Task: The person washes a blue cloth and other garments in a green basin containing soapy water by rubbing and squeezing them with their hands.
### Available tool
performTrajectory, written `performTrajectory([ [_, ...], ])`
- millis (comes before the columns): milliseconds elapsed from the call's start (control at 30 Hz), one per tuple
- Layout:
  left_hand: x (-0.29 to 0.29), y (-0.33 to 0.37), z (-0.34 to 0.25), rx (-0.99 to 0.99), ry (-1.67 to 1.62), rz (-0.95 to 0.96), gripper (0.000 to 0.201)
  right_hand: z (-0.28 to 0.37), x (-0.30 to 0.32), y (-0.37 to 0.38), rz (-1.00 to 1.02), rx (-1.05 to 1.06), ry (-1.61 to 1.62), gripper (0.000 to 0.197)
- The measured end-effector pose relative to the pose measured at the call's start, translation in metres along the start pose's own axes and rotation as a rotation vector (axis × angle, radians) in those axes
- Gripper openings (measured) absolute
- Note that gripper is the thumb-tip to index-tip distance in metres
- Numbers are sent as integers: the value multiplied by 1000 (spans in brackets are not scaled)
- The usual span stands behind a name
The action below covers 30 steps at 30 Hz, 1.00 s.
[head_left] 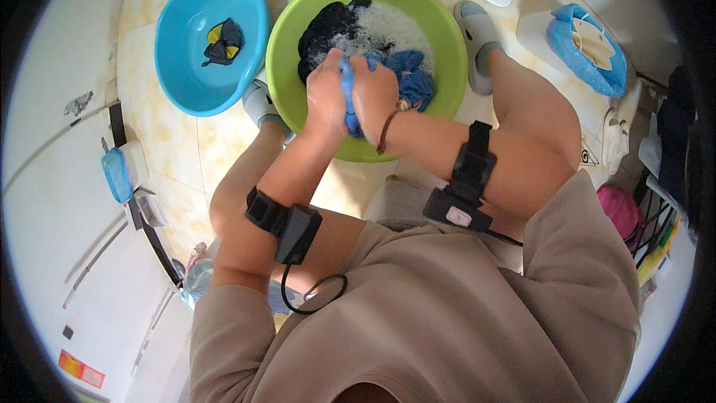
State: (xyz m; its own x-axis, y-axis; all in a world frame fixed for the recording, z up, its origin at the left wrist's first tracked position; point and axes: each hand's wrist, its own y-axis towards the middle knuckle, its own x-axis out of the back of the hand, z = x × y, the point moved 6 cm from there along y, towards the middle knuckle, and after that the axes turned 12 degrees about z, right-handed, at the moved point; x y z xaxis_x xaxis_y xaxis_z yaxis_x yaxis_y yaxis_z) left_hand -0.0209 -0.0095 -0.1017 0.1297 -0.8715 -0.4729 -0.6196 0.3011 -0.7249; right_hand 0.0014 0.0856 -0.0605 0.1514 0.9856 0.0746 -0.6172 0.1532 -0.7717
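Nearest to the camera is the taupe shirt (403, 321) of the person. Beyond it, the left hand (326, 93) and the right hand (375, 95) are pressed together as fists, squeezing the blue cloth (347, 83) between them; the fingertips are hidden. This cloth is above the green basin (452, 45), and its loose part lies inside at the right, beside white suds (399, 24). In my judgement, the hand washing is in its middle. The black garment (317, 43) lies in the soapy water, not held, so probably it is left to do. In the blue basin (173, 60), a small dark-and-yellow cloth piece (224, 43) lies apart; whether it is already washed, I cannot tell.
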Motion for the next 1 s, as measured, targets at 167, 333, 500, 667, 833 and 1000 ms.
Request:
performTrajectory([
  [167,-3,15,4,98,-52,84,33,-3,-1,-14,47,-49,222,42],
  [333,-25,-2,-3,-59,141,17,32,-15,9,5,27,-219,277,43],
  [500,-38,-24,-6,23,538,-60,35,-54,14,59,92,-395,505,36],
  [667,-31,-24,-8,39,380,-45,34,-38,7,29,48,-216,434,49],
  [833,-24,-3,8,262,-76,32,28,-15,4,-32,-30,-198,374,42],
  [1000,-18,7,21,276,-30,41,29,-13,10,-28,-24,-282,382,47],
])
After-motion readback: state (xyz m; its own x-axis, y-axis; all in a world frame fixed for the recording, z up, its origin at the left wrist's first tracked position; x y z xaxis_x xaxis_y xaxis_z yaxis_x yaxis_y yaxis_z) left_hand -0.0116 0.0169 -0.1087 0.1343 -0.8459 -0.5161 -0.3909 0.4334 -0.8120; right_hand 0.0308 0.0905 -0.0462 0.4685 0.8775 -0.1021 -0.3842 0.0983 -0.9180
